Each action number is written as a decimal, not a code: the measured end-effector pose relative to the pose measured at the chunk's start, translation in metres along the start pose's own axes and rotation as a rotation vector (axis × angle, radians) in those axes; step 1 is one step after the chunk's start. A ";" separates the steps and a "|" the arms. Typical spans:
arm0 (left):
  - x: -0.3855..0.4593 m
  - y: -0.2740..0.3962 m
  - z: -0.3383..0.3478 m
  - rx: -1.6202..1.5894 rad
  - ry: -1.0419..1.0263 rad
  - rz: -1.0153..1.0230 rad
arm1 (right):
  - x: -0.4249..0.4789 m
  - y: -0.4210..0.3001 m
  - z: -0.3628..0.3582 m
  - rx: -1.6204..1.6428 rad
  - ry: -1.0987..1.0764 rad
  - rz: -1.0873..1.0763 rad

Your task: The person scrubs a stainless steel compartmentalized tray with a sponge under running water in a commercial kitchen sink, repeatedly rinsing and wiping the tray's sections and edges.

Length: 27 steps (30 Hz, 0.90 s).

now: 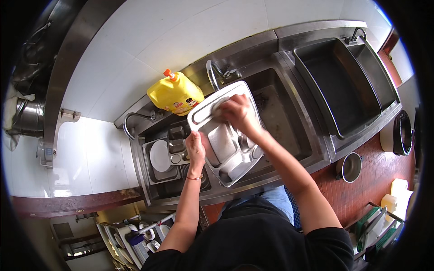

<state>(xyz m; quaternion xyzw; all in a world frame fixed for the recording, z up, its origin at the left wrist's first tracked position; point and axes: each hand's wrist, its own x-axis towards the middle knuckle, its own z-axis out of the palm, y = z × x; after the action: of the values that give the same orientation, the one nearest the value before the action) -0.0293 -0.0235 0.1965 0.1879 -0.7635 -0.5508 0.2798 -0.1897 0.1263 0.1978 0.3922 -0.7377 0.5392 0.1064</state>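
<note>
My left hand [195, 146] grips the left edge of a stainless steel compartment tray [222, 139], which I hold tilted above the sinks. My right hand [237, 110] is on the tray's upper part, shut on a greyish scrubbing pad [220, 104] that is blurred and partly hidden by the fingers. In the left sink, a white plate [160, 155] lies in a metal pan, and beside it is another compartment tray [177, 139], partly hidden by my left hand. A yellow detergent jug [176, 93] with an orange pump stands behind the tray.
A curved faucet [213, 74] rises behind the middle sink [284, 115]; another faucet [130, 123] serves the left sink. A large dark metal pan [339, 88] rests at the right. On the red floor are a metal pot [351, 167] and a bin [401, 133]. A dish rack stands lower left.
</note>
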 end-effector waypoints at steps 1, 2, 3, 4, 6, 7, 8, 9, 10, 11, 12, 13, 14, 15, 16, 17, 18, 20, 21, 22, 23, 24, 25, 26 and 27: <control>-0.001 0.014 -0.002 -0.037 -0.012 -0.023 | 0.002 0.013 -0.004 -0.077 0.031 0.031; 0.001 0.009 -0.002 -0.021 0.000 0.005 | 0.001 0.023 -0.006 -0.040 0.032 0.073; 0.003 0.016 -0.002 -0.010 -0.019 0.022 | 0.002 0.030 -0.008 0.000 0.029 0.114; 0.005 0.015 -0.002 -0.007 -0.002 0.026 | 0.001 0.044 -0.004 -0.029 0.088 0.145; 0.007 0.015 -0.002 -0.007 0.015 0.028 | -0.003 0.057 0.002 0.031 0.201 0.301; 0.007 0.017 0.001 -0.010 0.015 0.025 | -0.003 0.058 0.003 0.074 0.252 0.339; 0.006 0.017 0.004 -0.014 0.013 0.023 | -0.006 0.057 0.007 -0.020 0.241 0.320; 0.006 0.015 0.006 -0.005 0.009 0.021 | -0.008 0.048 0.014 -0.074 0.257 0.221; 0.005 0.011 0.010 0.015 0.030 0.027 | -0.009 0.027 0.018 -0.049 0.215 0.190; 0.005 0.008 0.015 0.032 0.047 0.032 | -0.012 0.005 0.022 -0.029 0.172 0.162; 0.006 0.008 0.023 0.019 0.053 -0.002 | -0.014 -0.010 0.027 0.011 0.210 0.145; 0.008 0.010 0.027 0.027 0.054 0.036 | -0.016 -0.021 0.033 0.056 0.249 0.126; 0.010 0.008 0.033 0.023 0.065 0.080 | -0.018 -0.026 0.037 0.143 0.212 0.158; 0.011 0.005 0.036 0.020 0.078 0.123 | -0.023 -0.037 0.041 0.252 0.203 0.193; 0.013 0.010 0.035 0.054 0.073 0.094 | -0.026 -0.045 0.043 0.203 0.216 0.141; 0.012 0.015 0.038 -0.015 0.111 0.038 | -0.029 -0.050 0.043 0.154 0.229 0.090; 0.014 0.019 0.044 -0.101 0.175 0.025 | -0.035 -0.053 0.041 0.134 0.185 0.077; 0.016 0.014 0.037 -0.289 0.201 -0.145 | -0.051 -0.056 0.041 0.152 0.154 0.084; 0.018 0.004 0.027 -0.287 0.216 -0.175 | -0.064 -0.056 0.044 0.162 0.129 0.099; 0.023 0.003 0.023 -0.320 0.258 -0.177 | -0.078 -0.053 0.046 0.181 0.105 0.124; 0.025 0.003 0.021 -0.325 0.280 -0.175 | -0.091 -0.049 0.047 0.168 0.094 0.124; 0.027 0.005 0.021 -0.331 0.299 -0.172 | -0.104 -0.041 0.049 0.214 0.110 0.138; 0.030 0.007 0.021 -0.336 0.320 -0.171 | -0.112 -0.039 0.049 0.261 0.125 0.154; 0.029 0.006 0.017 -0.302 0.316 -0.179 | -0.118 -0.038 0.052 0.300 0.140 0.205; 0.026 0.006 0.018 -0.293 0.309 -0.175 | -0.114 -0.041 0.051 0.263 0.179 0.206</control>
<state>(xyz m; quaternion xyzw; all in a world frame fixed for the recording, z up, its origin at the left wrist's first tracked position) -0.0611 -0.0238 0.2042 0.2928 -0.6043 -0.6427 0.3688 -0.0713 0.1293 0.1408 0.2757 -0.6846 0.6718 0.0635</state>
